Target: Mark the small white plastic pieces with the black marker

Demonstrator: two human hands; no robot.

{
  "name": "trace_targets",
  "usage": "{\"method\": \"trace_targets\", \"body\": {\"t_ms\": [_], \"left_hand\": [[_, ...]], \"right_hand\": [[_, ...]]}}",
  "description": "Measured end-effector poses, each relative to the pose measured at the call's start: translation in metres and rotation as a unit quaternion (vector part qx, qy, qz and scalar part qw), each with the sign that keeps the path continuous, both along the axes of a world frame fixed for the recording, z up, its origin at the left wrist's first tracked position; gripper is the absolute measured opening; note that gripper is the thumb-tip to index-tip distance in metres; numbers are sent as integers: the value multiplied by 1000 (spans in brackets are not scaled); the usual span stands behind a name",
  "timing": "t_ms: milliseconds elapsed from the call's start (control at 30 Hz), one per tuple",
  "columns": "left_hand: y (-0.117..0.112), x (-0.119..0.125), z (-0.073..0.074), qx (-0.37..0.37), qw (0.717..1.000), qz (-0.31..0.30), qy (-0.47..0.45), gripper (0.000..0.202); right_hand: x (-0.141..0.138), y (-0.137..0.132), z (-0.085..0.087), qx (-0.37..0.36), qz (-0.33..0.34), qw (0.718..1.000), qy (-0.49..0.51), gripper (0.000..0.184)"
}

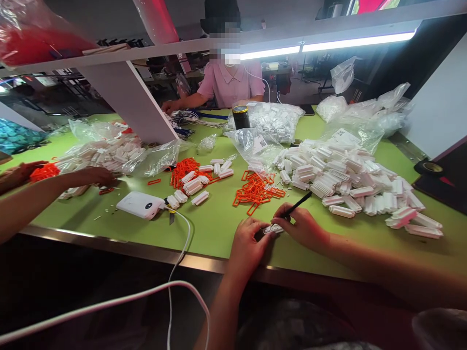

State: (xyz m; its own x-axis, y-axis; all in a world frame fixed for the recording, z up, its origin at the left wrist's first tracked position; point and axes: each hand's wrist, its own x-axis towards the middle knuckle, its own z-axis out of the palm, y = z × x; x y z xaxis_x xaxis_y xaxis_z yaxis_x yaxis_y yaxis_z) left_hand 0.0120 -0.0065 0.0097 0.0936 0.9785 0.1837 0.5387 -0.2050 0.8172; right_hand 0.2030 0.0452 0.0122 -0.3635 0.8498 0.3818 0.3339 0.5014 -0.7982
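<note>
Clear plastic bag stuffed with white parts, left hand fingertips pinching a white connector, right hand pinching a black pick above it.

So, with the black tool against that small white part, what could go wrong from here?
1. The left hand pinches the white connector right where the black tool in the right hand points; a slip could jab a fingertip.
2. They work close to the table edge, so a dropped connector might fall off.
3. The white cable trails over that edge near the left arm and could snag.
</note>
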Motion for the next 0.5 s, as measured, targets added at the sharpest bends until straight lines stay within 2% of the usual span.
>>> {"method": "trace_targets", "body": {"t_ms": [300, 500], "left_hand": [[0, 0, 0, 2, 1000, 2, -1, 9], [-1, 2, 2, -2, 1000, 7, -7, 9]], "right_hand": [[0, -1, 0, -7, -2, 1000, -29, 22], [1, -4, 4, 58, 32, 995, -76, 23]]}}
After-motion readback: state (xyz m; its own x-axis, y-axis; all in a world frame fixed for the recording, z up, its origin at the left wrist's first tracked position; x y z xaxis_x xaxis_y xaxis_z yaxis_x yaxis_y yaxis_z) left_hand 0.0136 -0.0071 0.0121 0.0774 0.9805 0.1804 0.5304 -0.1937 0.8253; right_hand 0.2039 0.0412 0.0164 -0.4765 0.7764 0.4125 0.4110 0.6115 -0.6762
